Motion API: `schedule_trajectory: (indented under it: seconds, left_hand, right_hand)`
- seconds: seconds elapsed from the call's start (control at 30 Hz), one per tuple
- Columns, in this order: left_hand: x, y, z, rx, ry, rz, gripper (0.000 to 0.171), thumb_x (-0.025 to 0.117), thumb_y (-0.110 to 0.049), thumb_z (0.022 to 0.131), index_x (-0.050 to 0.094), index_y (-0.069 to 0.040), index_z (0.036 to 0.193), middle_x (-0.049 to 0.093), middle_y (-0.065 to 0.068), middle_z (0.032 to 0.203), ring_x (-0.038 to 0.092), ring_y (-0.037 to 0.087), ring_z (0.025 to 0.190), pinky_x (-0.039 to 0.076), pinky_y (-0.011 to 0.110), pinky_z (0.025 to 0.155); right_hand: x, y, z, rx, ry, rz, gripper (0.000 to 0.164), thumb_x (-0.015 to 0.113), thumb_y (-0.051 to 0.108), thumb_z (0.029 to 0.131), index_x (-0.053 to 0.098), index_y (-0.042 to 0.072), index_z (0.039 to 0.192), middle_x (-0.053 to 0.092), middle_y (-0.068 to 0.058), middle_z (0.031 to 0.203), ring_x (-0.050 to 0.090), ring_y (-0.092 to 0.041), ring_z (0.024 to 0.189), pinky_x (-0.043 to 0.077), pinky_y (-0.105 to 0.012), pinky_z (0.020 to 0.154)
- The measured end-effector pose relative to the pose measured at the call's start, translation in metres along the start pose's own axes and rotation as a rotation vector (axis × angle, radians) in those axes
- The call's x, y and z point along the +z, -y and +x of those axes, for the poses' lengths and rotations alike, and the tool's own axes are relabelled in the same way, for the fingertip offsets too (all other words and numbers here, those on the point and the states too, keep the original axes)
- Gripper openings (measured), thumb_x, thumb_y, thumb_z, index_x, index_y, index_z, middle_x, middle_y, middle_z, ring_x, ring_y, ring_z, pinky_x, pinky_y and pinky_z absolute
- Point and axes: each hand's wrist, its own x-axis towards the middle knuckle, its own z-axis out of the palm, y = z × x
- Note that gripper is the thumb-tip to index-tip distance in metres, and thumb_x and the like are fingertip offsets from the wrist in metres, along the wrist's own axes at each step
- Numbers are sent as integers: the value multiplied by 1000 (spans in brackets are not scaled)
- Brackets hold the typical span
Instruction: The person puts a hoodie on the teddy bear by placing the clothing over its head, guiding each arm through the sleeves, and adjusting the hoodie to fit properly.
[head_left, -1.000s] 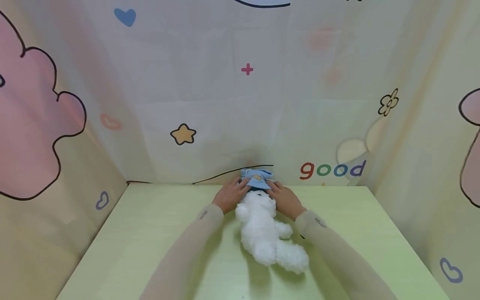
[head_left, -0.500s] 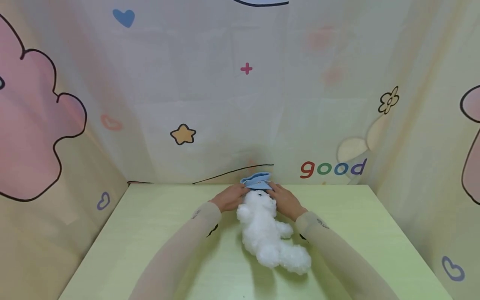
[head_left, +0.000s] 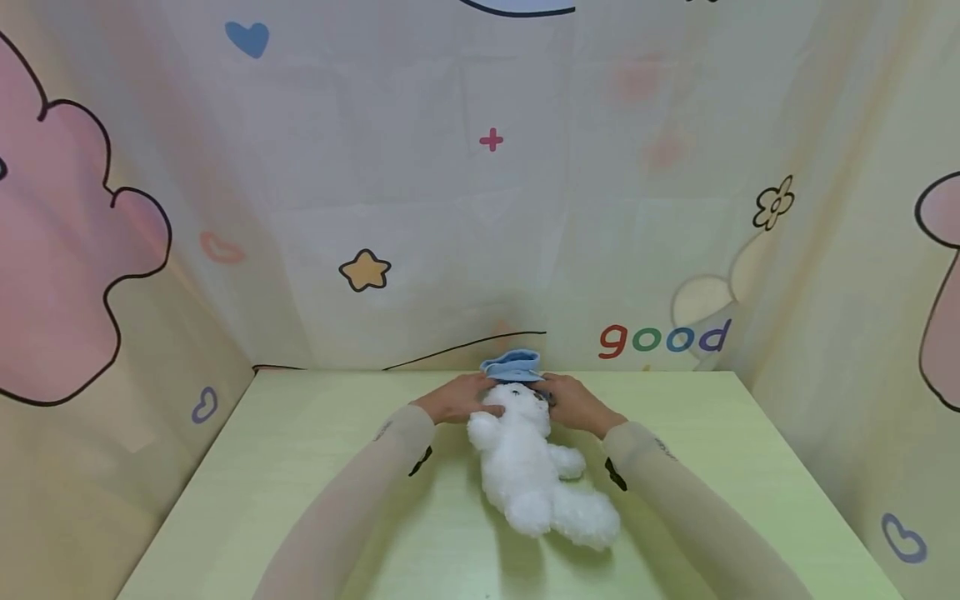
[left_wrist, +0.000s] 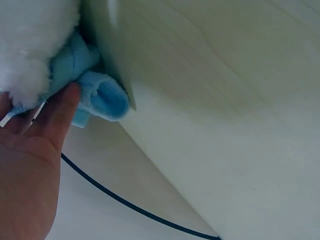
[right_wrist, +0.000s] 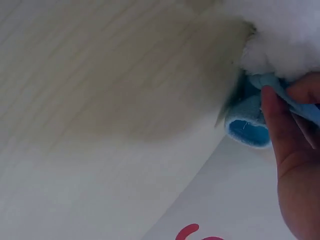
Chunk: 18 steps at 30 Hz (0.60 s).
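Note:
A fluffy white plush toy [head_left: 517,467] lies on the table, its head toward the back wall and its legs toward me. Around the top of its head sits a small blue doll top [head_left: 513,367]; short sleeve openings show in both wrist views. My left hand [head_left: 459,398] holds the top's left edge, its thumb against the plush head; in the left wrist view its fingers lie along the blue cloth [left_wrist: 102,95]. Opposite, my right hand [head_left: 577,404] pinches the hem between thumb and finger, as the right wrist view shows. Part of the toy's face is covered.
A pale green table [head_left: 315,467] meets a printed cloth backdrop [head_left: 420,167] right behind the blue top. More printed cloth hangs along the left and right sides.
The blue top has tipped back and come lower over the plush head, its front print turning out of sight. My left thumb now lies on the toy's head; the body has barely shifted.

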Motion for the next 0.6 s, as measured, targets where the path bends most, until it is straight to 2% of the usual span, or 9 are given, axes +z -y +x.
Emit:
schedule_trajectory:
  seconds: [0.13, 0.2, 0.27, 0.33, 0.4, 0.47, 0.6]
  left_hand:
    - [-1, 2, -2, 31, -31, -1, 64, 51, -52, 89, 42, -15, 141, 37, 9, 148, 35, 27, 138, 30, 41, 111]
    - [-1, 5, -3, 37, -42, -14, 62, 52, -51, 89, 44, -16, 139, 39, 8, 147, 36, 26, 137, 31, 41, 111]
    - [1, 8, -5, 38, -57, -25, 59, 53, -49, 89, 46, -16, 138, 41, 7, 146, 38, 25, 136, 31, 40, 111]
    - [2, 10, -8, 42, -76, -37, 56, 54, -46, 90, 48, -15, 136, 45, 6, 143, 40, 23, 134, 32, 39, 110]
    - [3, 9, -12, 49, -98, -48, 52, 56, -41, 90, 51, -14, 134, 49, 5, 140, 43, 23, 132, 34, 39, 109]
    - [2, 7, -15, 68, -125, -35, 47, 57, -38, 90, 54, -14, 131, 53, 4, 136, 48, 22, 128, 37, 38, 107]
    - [2, 4, -19, 98, -171, 33, 41, 56, -37, 91, 57, -17, 127, 56, 3, 133, 51, 21, 124, 39, 39, 104]
  right_hand:
    - [-5, 4, -6, 50, -31, 111, 43, 54, 3, 79, 64, 15, 119, 67, -7, 111, 60, -15, 78, 48, -31, 72]
    - [-5, 6, -9, 76, -43, 171, 40, 55, 5, 80, 64, 16, 117, 69, -6, 107, 60, -13, 75, 49, -30, 70]
    - [-3, 7, -12, 106, -45, 235, 36, 56, 8, 81, 62, 16, 115, 69, -6, 105, 63, -14, 79, 51, -30, 72]
    - [-1, 8, -14, 116, -44, 294, 34, 57, 9, 81, 56, 13, 114, 67, -9, 107, 66, -19, 90, 53, -33, 77]
    - [2, 8, -15, 127, -38, 347, 39, 58, 9, 82, 48, 13, 119, 64, -11, 114, 65, -23, 100, 54, -36, 81]
    - [3, 9, -15, 115, -37, 375, 42, 58, 8, 83, 44, 11, 123, 62, -14, 117, 65, -25, 101, 54, -36, 81]
    - [4, 11, -16, 73, -66, 334, 40, 60, 6, 82, 54, 7, 121, 56, -12, 122, 63, -26, 102, 54, -35, 77]
